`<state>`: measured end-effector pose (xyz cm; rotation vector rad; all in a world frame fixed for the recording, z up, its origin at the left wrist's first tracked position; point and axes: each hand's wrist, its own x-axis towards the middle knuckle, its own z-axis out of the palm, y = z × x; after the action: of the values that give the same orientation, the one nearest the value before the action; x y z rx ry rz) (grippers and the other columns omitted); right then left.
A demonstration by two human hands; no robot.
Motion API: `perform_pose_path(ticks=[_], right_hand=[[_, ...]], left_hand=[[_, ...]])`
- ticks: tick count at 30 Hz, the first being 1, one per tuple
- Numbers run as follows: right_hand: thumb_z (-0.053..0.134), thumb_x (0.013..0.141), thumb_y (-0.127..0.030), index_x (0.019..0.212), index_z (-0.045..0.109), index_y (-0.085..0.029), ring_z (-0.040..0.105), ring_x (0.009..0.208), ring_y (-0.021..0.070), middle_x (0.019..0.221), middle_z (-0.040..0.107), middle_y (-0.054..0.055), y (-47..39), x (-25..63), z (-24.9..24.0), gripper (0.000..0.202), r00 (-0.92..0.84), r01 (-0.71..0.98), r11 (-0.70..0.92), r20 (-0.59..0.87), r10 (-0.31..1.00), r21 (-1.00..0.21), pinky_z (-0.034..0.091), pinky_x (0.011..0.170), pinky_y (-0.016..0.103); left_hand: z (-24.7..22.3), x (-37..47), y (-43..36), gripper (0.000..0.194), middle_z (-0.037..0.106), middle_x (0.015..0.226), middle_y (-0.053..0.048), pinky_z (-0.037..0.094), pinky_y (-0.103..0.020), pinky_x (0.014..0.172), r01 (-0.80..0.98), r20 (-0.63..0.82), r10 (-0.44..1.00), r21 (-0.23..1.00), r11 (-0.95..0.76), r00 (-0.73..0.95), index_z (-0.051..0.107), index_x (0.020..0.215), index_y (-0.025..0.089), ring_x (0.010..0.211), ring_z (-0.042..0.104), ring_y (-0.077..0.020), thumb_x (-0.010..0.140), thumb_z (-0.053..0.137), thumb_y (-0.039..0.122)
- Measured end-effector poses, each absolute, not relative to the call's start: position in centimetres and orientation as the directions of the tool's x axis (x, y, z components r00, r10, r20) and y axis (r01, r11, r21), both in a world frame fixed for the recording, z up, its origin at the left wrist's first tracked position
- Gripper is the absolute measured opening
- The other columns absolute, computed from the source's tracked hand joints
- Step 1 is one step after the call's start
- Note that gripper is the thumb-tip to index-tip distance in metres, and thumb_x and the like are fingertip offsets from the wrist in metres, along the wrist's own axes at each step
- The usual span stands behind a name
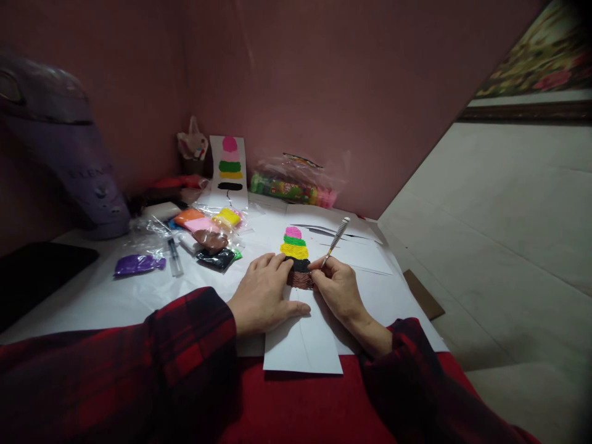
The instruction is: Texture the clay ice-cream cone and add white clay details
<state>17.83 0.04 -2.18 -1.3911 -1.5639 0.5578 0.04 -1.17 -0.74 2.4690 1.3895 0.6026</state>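
A white paper (303, 345) lies in front of me, bearing a stack of clay bands: pink (293, 232), green, yellow (294, 250), black and brown (301, 280). My left hand (266, 296) rests flat on the paper left of the bands, thumb out and fingertips by the black band. My right hand (340, 290) is closed at the right edge of the black and brown bands, thumb and index finger pinched together. A thin tool with a ribbed grey handle (340, 233) sticks up from that hand, its lower end hidden by the fingers.
Bagged clay packets lie at the left, purple (139, 265), black (215, 259) and yellow (227, 217) among them. A card with painted coloured bands (230, 166) leans on the wall. Beside it is a bag of clay sticks (293, 188). A large purple bottle (92, 166) stands far left.
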Motion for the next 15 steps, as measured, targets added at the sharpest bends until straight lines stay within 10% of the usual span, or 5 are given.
perform_pose_path(ticks=[15], right_hand=[[0.049, 0.066, -0.022, 0.069, 0.064, -0.019, 0.059, 0.062, 0.0197, 0.064, 0.066, 0.003, 0.19, 18.19, -1.96, 0.016, 0.112, 0.631, 0.196, 0.338, 0.934, -0.751, 0.045, 0.064, 0.032]], left_hand=[[-0.78, 0.15, -1.12, 0.079, 0.051, 0.142, -0.017, 0.032, -0.053, 0.112, 0.759, 0.226, 0.857, 0.399, -0.515, 0.463, 0.057, 0.129, 0.012, 0.132, 0.042, -0.0377, 0.072, 0.07, 0.065]])
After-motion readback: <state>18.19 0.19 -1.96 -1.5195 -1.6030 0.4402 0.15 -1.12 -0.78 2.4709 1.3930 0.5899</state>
